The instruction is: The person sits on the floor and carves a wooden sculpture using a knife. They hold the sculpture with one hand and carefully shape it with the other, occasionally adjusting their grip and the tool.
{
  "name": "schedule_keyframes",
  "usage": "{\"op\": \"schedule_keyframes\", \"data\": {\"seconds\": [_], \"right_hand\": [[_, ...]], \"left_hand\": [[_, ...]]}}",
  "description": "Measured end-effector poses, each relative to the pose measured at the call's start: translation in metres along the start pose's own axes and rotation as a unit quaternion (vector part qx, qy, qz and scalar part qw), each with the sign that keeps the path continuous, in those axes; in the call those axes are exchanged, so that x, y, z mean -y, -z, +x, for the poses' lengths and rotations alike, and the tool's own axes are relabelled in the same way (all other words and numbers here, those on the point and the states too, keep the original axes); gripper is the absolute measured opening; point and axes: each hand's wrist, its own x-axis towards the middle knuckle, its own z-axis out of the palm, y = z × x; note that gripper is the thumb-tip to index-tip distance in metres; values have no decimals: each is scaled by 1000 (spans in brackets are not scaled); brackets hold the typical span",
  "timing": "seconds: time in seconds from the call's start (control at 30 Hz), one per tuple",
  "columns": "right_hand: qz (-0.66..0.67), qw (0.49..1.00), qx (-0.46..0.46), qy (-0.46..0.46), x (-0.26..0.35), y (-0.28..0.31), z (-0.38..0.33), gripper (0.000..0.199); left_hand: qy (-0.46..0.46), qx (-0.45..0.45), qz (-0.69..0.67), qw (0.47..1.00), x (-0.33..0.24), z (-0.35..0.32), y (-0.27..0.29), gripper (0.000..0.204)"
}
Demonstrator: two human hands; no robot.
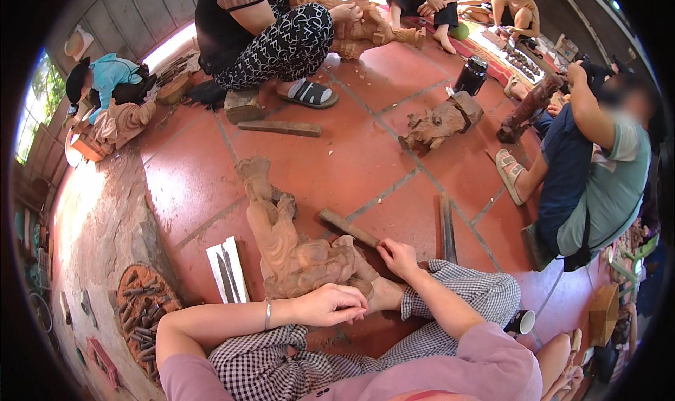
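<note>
A carved wooden figure [281, 243] lies on the red tiles in front of me, its base by my bare foot. My right hand [399, 257] is closed on the near end of a flat wooden bar [348, 227], which points away to the left. Beyond the figure's base, my left hand [336, 305], with a bracelet at its wrist, hangs curled above my ankle; whatever its fingers may hold is hidden. Two slim chisels [227, 274] lie on white paper [237, 258] left of the figure.
A round tray of chisels [144, 309] sits at lower left. Another wooden bar [447, 229] lies to the right, near a carved head [441, 123] and a black flask [471, 75]. A paper cup [522, 321] is by my knee. Several people sit around, some with carvings.
</note>
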Motion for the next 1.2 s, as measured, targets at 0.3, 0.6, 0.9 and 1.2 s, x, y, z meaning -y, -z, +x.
{"op": "schedule_keyframes", "data": {"seconds": [0.3, 0.6, 0.9, 1.2], "right_hand": [[1, 1000, -2, -2, 3, 3, 0, 13], [4, 1000, 3, -4, 7, 5, 0, 12], [-3, 1000, -5, 9, 5, 0, 4, 11], [-12, 999, 24, -23, -3, 4, 2, 11]], "left_hand": [[-6, 0, -7, 1000, 0, 2, 0, 19], [-18, -16, -19, 1000, -2, 3, -2, 18], [2, -21, 0, 1000, -11, -4, 1, 15], [-80, -352, 138, 922, -35, -32, 73, 15]]}}
